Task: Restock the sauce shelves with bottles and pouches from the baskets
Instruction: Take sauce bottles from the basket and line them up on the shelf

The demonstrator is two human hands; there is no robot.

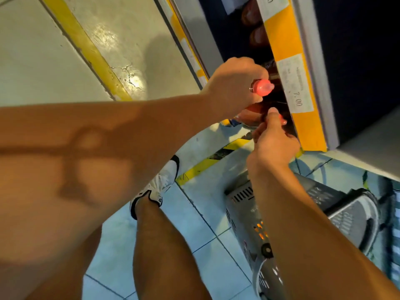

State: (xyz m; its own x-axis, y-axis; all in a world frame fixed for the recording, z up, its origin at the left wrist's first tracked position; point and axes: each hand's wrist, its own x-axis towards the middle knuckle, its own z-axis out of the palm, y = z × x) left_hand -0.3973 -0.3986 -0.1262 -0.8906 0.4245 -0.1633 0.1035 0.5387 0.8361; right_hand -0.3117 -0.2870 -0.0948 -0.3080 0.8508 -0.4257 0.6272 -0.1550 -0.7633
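My left hand [234,83] grips a sauce bottle with a pink-red cap [263,87] at the edge of the shelf [290,40]. Just below it my right hand [273,144] pinches a second red-capped bottle [251,114], whose dark red body shows between my hands. Both bottles sit at the shelf opening, beside the orange price strip with a white tag [295,83] reading 7.00. Dark bottles [252,14] stand in a row further along the shelf. The bottles' lower parts are hidden by my hands.
A grey plastic basket [244,213] with orange items inside stands on the blue tiled floor under my right arm. My leg and white shoe [160,185] are beside it. Yellow floor tape [86,50] runs along the aisle. A lower shelf edge [188,50] lies left of the shelf.
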